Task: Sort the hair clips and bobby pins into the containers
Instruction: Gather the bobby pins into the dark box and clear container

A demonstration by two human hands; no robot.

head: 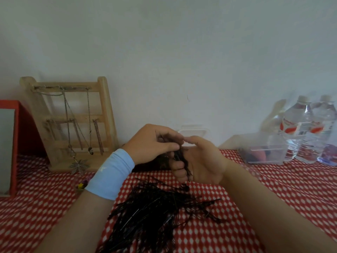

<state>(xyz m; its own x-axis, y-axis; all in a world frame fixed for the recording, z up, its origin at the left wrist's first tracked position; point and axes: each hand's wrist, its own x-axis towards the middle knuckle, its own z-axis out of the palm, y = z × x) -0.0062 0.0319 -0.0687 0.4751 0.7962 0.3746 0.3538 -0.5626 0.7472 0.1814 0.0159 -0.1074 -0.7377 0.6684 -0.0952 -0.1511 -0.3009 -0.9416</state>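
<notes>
A big loose pile of black bobby pins [160, 209] lies on the red-and-white tablecloth [291, 189] in front of me. Above it, both hands hold a small bundle of bobby pins [183, 157] upright. My left hand [153, 143], with a light blue wristband, pinches the bundle's top. My right hand [202, 161] has its palm turned left and its fingers curled round the lower part. A clear plastic container [264, 154] with coloured clips inside stands at the right. A white-lidded container [193, 132] shows behind my hands. A small yellow-and-purple clip [81, 185] lies by my left wrist.
A wooden jewellery stand [73, 121] hung with necklaces leans on the wall at the left, beside a red-framed mirror [9, 143]. Two water bottles [310, 128] stand at the far right behind the clear container. The wall closes off the table's back.
</notes>
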